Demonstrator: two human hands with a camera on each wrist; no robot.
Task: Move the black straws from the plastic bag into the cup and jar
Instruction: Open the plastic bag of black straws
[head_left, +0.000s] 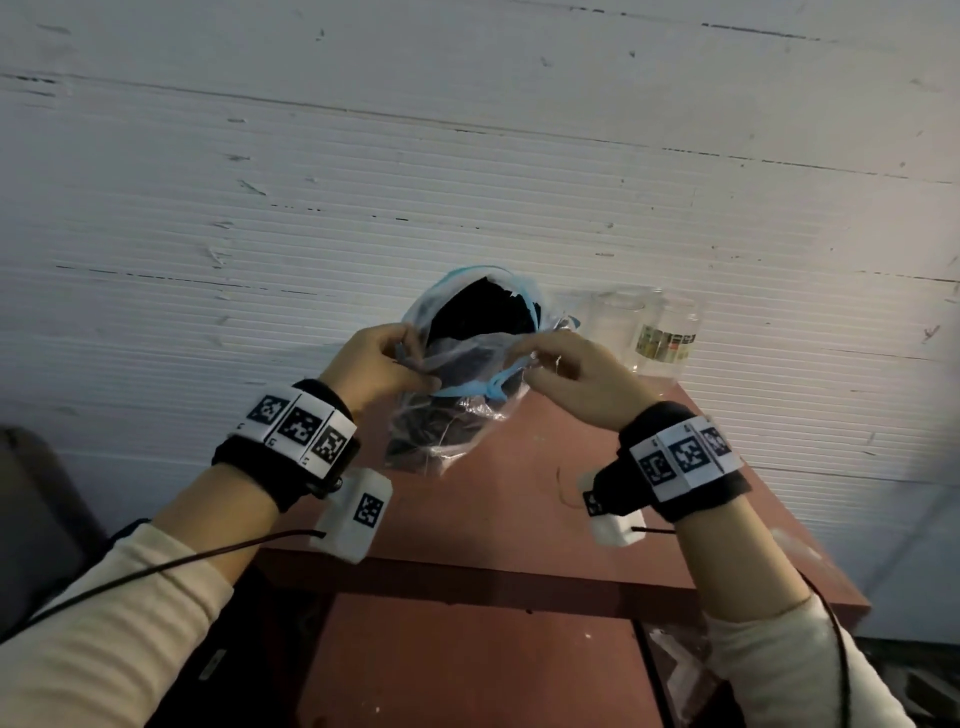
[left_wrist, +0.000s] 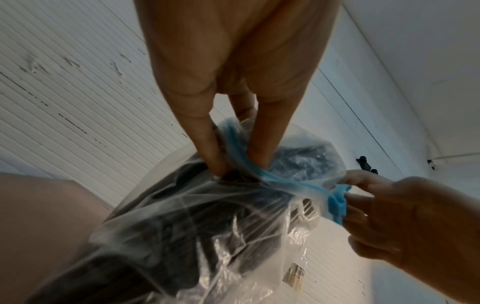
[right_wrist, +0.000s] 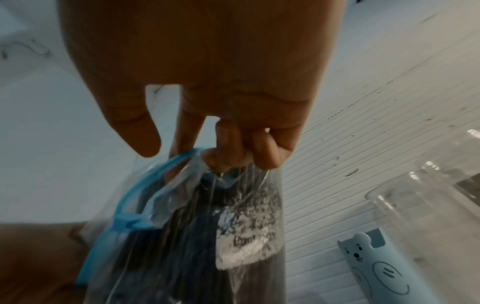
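Note:
A clear plastic bag (head_left: 457, 421) with a blue zip strip (head_left: 467, 389) stands upright on the red-brown table (head_left: 519, 519), its mouth pulled wide, with black straws (head_left: 483, 312) packed inside. My left hand (head_left: 387, 364) pinches the bag's near-left rim (left_wrist: 228, 164). My right hand (head_left: 563, 371) pinches the near-right rim (right_wrist: 228, 164), close to the blue slider (left_wrist: 337, 203). A clear cup (head_left: 605, 325) and a labelled glass jar (head_left: 667, 332) stand to the right of the bag, against the wall.
A white ribbed wall (head_left: 467, 182) rises directly behind the table. A light-blue sleeve with a bear face (right_wrist: 376, 265) wraps the cup's base in the right wrist view. The table's near edge (head_left: 493, 577) lies below my wrists, with dark floor beyond.

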